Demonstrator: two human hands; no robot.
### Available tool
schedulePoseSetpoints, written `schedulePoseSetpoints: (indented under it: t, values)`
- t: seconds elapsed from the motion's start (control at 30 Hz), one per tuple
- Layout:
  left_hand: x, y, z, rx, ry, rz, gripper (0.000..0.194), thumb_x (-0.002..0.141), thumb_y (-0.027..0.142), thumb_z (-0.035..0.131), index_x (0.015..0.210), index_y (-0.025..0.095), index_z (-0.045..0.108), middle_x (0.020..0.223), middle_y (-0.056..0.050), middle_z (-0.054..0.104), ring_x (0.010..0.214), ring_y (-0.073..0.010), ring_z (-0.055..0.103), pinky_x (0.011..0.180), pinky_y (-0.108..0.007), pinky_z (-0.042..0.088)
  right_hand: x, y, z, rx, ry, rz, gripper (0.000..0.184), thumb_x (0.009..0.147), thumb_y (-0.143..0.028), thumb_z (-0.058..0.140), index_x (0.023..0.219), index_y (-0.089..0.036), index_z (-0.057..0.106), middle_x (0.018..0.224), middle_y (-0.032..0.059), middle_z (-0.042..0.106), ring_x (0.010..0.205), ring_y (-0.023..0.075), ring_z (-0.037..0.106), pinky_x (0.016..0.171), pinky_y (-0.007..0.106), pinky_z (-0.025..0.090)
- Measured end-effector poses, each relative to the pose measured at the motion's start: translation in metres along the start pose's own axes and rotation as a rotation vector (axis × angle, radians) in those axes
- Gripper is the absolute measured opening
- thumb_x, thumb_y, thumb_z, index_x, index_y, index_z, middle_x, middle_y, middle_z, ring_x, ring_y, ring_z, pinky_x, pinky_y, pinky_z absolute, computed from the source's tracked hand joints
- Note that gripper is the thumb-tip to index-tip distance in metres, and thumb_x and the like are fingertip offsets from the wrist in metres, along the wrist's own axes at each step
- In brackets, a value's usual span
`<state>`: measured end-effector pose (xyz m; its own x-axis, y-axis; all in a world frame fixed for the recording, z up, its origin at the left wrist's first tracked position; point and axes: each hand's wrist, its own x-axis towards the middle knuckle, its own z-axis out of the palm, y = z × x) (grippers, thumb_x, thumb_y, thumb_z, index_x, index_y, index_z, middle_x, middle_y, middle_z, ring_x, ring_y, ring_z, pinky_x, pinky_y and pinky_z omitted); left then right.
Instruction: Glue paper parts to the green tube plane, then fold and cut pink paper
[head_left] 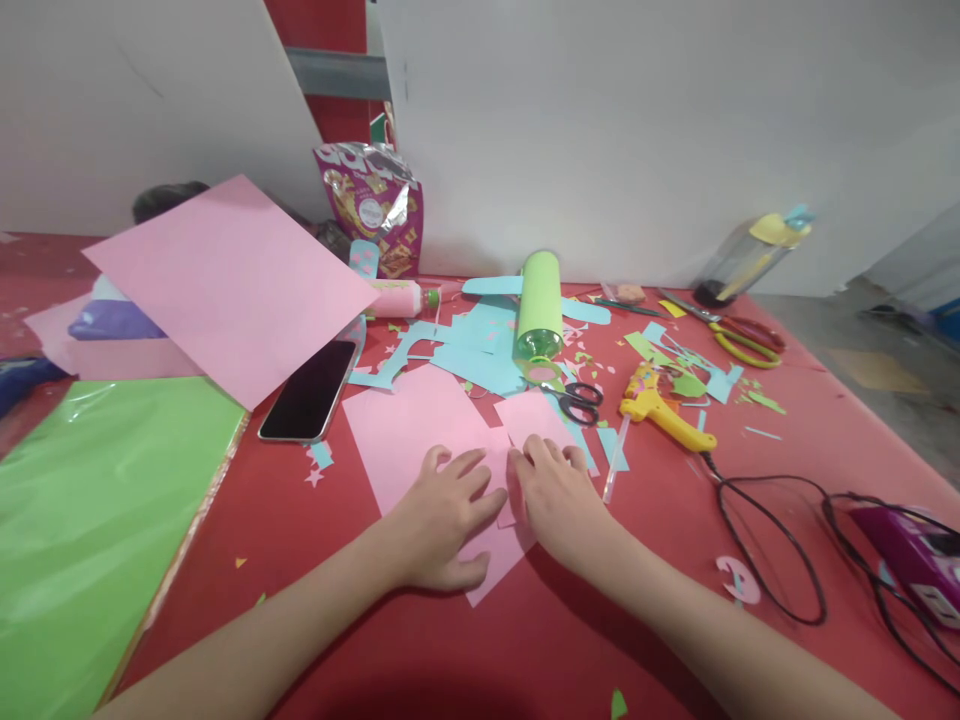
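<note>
Two forearms [300,610] near; left hand [446,520], grip open, on pink paper [420,425]; right hand [553,490] curled, grip unclear; one glue gun [667,418] right.

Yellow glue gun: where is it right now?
In the head view, the yellow glue gun lies right of the right hand, beside the black-handled scissors.

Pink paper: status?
Left hand spread flat on pink paper. Right hand at a small pink piece, fingertips bent, grip unclear. Black-handled scissors and yellow glue gun close by.
</note>
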<state>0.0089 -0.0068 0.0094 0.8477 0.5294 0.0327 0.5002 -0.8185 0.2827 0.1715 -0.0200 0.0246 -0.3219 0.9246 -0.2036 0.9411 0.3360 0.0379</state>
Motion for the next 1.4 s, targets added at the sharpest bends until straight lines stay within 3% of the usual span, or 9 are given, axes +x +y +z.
schedulePoseSetpoints:
  t: [0.23, 0.4, 0.77, 1.07, 1.23, 1.4]
  values:
    - [0.000, 0.001, -0.002, -0.007, -0.031, -0.017, 0.032, 0.067, 0.032, 0.047, 0.095, 0.017, 0.050, 0.093, -0.011, 0.054, 0.109, -0.0352, 0.038, 0.076, -0.045, 0.030, -0.013, 0.001, 0.000, 0.027, -0.024, -0.005, 0.031, 0.071, -0.001, 0.038, 0.095, -0.012, 0.054, 0.090, 0.0111, 0.053, 0.079, 0.0224, 0.047, 0.068, 0.034, 0.025]
    - [0.000, 0.002, -0.002, 0.003, -0.035, -0.022, 0.031, 0.067, 0.032, 0.047, 0.095, 0.018, 0.049, 0.093, -0.011, 0.053, 0.111, -0.0356, 0.036, 0.076, -0.045, 0.030, -0.027, 0.001, 0.003, 0.043, 0.011, -0.039, 0.031, 0.066, 0.001, 0.041, 0.091, -0.014, 0.054, 0.087, 0.0096, 0.053, 0.077, 0.0209, 0.047, 0.069, 0.033, 0.025]
    - [-0.001, 0.002, -0.001, -0.005, -0.049, -0.036, 0.034, 0.067, 0.032, 0.046, 0.098, 0.018, 0.048, 0.094, -0.011, 0.054, 0.113, -0.0344, 0.036, 0.076, -0.045, 0.029, -0.051, 0.002, 0.015, -0.006, 0.130, -0.085, 0.039, 0.065, 0.001, 0.044, 0.101, -0.013, 0.052, 0.082, 0.0080, 0.056, 0.077, 0.0207, 0.048, 0.070, 0.033, 0.024]
    - [-0.002, 0.001, 0.001, -0.005, -0.028, -0.021, 0.035, 0.066, 0.032, 0.047, 0.098, 0.017, 0.048, 0.095, -0.012, 0.054, 0.112, -0.0350, 0.036, 0.074, -0.045, 0.030, -0.065, -0.002, 0.015, 0.035, 0.067, -0.061, 0.044, 0.059, 0.004, 0.044, 0.097, -0.015, 0.054, 0.082, 0.0061, 0.056, 0.076, 0.0211, 0.048, 0.067, 0.034, 0.023]
    - [-0.002, 0.001, 0.002, -0.004, -0.015, -0.014, 0.035, 0.066, 0.032, 0.047, 0.098, 0.017, 0.049, 0.094, -0.012, 0.054, 0.111, -0.0350, 0.037, 0.074, -0.045, 0.030, -0.067, 0.000, 0.011, 0.173, 0.011, -0.039, 0.028, 0.062, 0.001, 0.045, 0.078, -0.019, 0.056, 0.083, 0.0041, 0.055, 0.077, 0.0200, 0.047, 0.066, 0.033, 0.022]
    - [-0.002, 0.001, 0.002, 0.004, -0.012, -0.015, 0.036, 0.067, 0.032, 0.047, 0.100, 0.017, 0.048, 0.096, -0.012, 0.054, 0.112, -0.0344, 0.036, 0.076, -0.045, 0.030, -0.064, -0.001, 0.014, 0.124, 0.061, -0.031, 0.039, 0.065, 0.000, 0.045, 0.100, -0.017, 0.053, 0.083, 0.0059, 0.056, 0.076, 0.0196, 0.046, 0.069, 0.034, 0.022]
